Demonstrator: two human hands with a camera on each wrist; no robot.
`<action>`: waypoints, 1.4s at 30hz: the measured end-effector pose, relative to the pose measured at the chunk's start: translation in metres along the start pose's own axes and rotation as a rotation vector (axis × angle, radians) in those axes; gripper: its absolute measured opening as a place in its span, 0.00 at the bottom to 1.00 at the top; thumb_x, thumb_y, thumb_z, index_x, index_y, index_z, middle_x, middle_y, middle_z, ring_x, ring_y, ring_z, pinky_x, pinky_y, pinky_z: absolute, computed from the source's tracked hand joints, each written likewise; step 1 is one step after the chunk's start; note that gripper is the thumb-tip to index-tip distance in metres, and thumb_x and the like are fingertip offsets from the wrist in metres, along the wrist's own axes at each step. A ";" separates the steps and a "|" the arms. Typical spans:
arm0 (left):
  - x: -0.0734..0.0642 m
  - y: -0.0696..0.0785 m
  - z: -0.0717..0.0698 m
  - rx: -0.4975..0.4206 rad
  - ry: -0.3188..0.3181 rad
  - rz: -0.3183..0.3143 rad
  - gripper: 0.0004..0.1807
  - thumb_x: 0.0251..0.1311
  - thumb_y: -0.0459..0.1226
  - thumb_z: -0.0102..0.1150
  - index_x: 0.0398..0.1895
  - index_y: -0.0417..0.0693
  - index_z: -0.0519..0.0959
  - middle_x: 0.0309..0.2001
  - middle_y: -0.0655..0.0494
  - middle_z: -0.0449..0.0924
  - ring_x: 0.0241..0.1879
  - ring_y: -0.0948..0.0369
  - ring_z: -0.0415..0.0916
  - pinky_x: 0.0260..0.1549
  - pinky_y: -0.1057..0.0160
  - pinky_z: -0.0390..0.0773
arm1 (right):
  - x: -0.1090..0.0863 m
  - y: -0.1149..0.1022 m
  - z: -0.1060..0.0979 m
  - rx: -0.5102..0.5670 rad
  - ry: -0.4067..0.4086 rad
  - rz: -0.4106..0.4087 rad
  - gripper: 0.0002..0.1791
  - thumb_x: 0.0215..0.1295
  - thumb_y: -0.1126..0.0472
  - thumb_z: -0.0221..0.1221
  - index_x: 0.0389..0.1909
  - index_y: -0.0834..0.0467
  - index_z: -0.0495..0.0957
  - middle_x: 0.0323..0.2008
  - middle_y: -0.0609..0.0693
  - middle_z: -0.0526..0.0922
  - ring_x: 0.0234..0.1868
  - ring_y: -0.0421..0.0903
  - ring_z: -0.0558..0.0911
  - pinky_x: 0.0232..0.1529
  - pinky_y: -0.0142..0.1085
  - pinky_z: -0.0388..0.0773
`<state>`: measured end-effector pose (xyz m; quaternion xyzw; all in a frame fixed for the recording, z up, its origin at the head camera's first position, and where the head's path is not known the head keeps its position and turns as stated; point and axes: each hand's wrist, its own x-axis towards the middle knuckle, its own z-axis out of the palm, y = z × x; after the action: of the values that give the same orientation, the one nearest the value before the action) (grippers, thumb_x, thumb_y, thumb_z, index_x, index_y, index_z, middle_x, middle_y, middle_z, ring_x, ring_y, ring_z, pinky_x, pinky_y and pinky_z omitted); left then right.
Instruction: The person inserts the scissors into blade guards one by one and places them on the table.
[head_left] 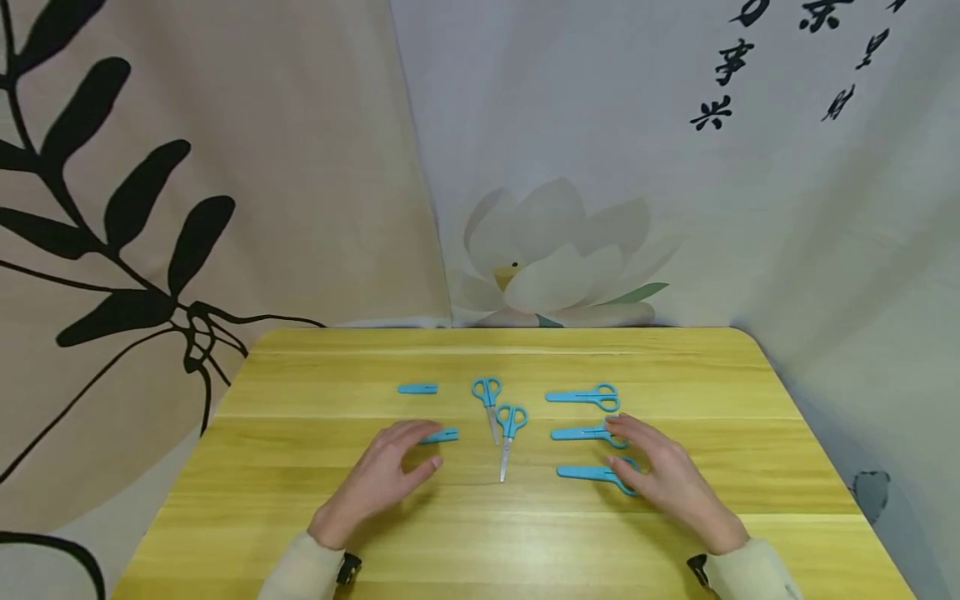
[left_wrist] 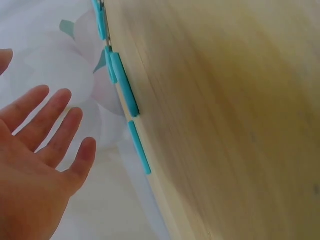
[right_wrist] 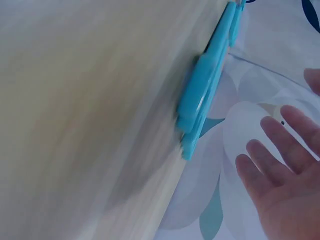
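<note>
On the left, my left hand (head_left: 384, 468) hovers over the table with fingers spread and nothing in its grasp. It partly covers the nearer blue scissor cover (head_left: 447, 435); a second cover (head_left: 417, 388) lies farther back. In the middle are two blue-handled scissors, the farther pair (head_left: 487, 390) and the nearer pair (head_left: 511, 423), blades bare and pointing toward me. Three covered scissors form a column at right: back (head_left: 573, 397), middle (head_left: 576, 433) and front (head_left: 581, 472). My right hand (head_left: 667, 477), fingers relaxed and holding nothing, overlaps the handles of the middle and front ones.
All of this lies on a wooden table (head_left: 480, 542). Behind it hangs a pale curtain (head_left: 337, 167) printed with dark leaves, a flower and brush characters. Each wrist wears a black strap below a light sleeve.
</note>
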<state>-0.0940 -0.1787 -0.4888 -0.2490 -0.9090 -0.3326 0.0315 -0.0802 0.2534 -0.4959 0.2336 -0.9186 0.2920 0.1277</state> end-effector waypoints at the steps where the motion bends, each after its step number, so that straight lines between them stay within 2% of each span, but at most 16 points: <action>1: 0.000 -0.002 -0.001 0.001 0.001 -0.005 0.28 0.68 0.45 0.67 0.68 0.44 0.77 0.66 0.46 0.77 0.67 0.45 0.72 0.65 0.39 0.71 | 0.002 -0.002 0.001 -0.002 0.003 -0.008 0.27 0.64 0.61 0.72 0.63 0.60 0.80 0.66 0.57 0.79 0.67 0.61 0.76 0.62 0.53 0.77; 5: 0.002 -0.010 -0.005 0.011 -0.003 -0.035 0.30 0.68 0.45 0.67 0.70 0.44 0.75 0.68 0.46 0.76 0.68 0.44 0.71 0.66 0.39 0.70 | 0.010 -0.009 0.007 0.018 -0.013 -0.003 0.29 0.66 0.58 0.70 0.67 0.59 0.77 0.69 0.54 0.77 0.72 0.58 0.71 0.66 0.53 0.73; 10: 0.004 -0.018 -0.008 0.025 -0.044 -0.073 0.32 0.69 0.48 0.66 0.72 0.44 0.73 0.69 0.46 0.74 0.69 0.44 0.69 0.67 0.39 0.69 | 0.019 -0.019 0.015 0.102 -0.062 0.023 0.32 0.70 0.54 0.66 0.71 0.60 0.73 0.72 0.54 0.73 0.74 0.60 0.67 0.66 0.64 0.69; 16: 0.013 -0.025 -0.006 0.055 -0.104 -0.085 0.32 0.70 0.49 0.66 0.71 0.45 0.74 0.69 0.46 0.74 0.69 0.45 0.70 0.68 0.42 0.69 | 0.032 -0.032 0.024 0.122 -0.138 0.014 0.34 0.71 0.48 0.65 0.73 0.57 0.71 0.74 0.53 0.70 0.76 0.59 0.65 0.66 0.67 0.67; 22: 0.020 -0.030 -0.002 0.041 -0.155 -0.079 0.31 0.70 0.47 0.66 0.70 0.44 0.74 0.69 0.47 0.74 0.69 0.47 0.70 0.68 0.44 0.70 | 0.052 -0.045 0.036 0.066 -0.303 -0.031 0.38 0.72 0.40 0.62 0.75 0.56 0.69 0.75 0.51 0.68 0.78 0.55 0.62 0.70 0.60 0.66; 27: 0.023 -0.032 0.000 0.032 -0.203 -0.077 0.31 0.70 0.48 0.65 0.71 0.43 0.74 0.69 0.46 0.74 0.69 0.47 0.71 0.68 0.45 0.71 | 0.066 -0.052 0.043 0.035 -0.403 -0.043 0.41 0.73 0.38 0.60 0.77 0.57 0.66 0.76 0.52 0.67 0.78 0.55 0.61 0.74 0.57 0.62; 35: 0.023 -0.031 0.001 0.033 -0.235 -0.090 0.32 0.70 0.47 0.66 0.72 0.43 0.73 0.69 0.47 0.74 0.69 0.47 0.71 0.68 0.45 0.71 | 0.086 -0.060 0.058 0.014 -0.505 -0.003 0.41 0.73 0.37 0.59 0.77 0.58 0.66 0.76 0.54 0.67 0.78 0.54 0.63 0.74 0.55 0.63; 42: 0.022 -0.032 0.000 0.025 -0.249 -0.120 0.32 0.70 0.47 0.65 0.72 0.44 0.73 0.70 0.46 0.74 0.70 0.46 0.69 0.69 0.44 0.69 | 0.087 -0.059 0.068 -0.015 -0.550 0.008 0.42 0.73 0.35 0.58 0.77 0.59 0.66 0.75 0.58 0.68 0.73 0.58 0.70 0.72 0.54 0.67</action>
<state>-0.1280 -0.1900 -0.5027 -0.2333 -0.9232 -0.2891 -0.0983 -0.1314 0.1397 -0.4895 0.2997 -0.9217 0.2114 -0.1259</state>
